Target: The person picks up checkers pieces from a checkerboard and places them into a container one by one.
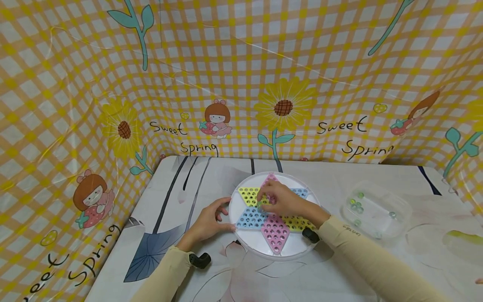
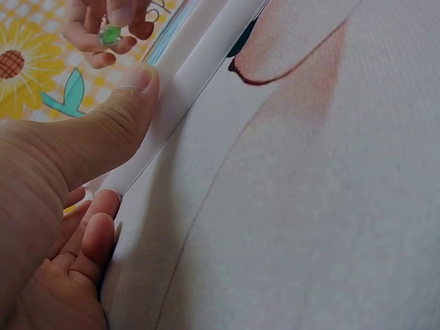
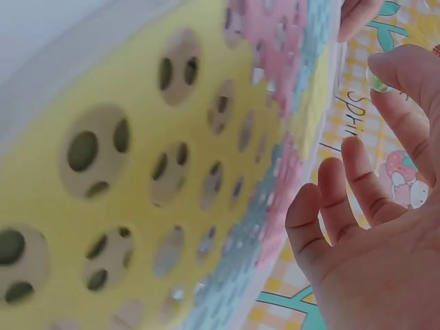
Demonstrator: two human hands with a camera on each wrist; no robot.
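A round white Chinese checkers board (image 1: 298, 250) with a pink, yellow and blue star of holes lies on the table. My left hand (image 1: 211, 218) holds its left rim, thumb and curled fingers spread along the edge; the left wrist view shows the thumb (image 2: 117, 124) against the white side wall. Over the board's upper left part, my right hand (image 1: 281, 199) pinches a clear marble with a green core (image 2: 110, 34) between thumb and index finger. In the right wrist view the marble (image 3: 377, 81) is partly covered by the thumb, and the other fingers are loosely bent.
To the right of the board stands a clear plastic container (image 1: 377, 201) with several green-tinted marbles. A printed cloth covers the table (image 1: 211, 277). Behind it and at the sides hangs a yellow checked curtain (image 1: 241, 84).
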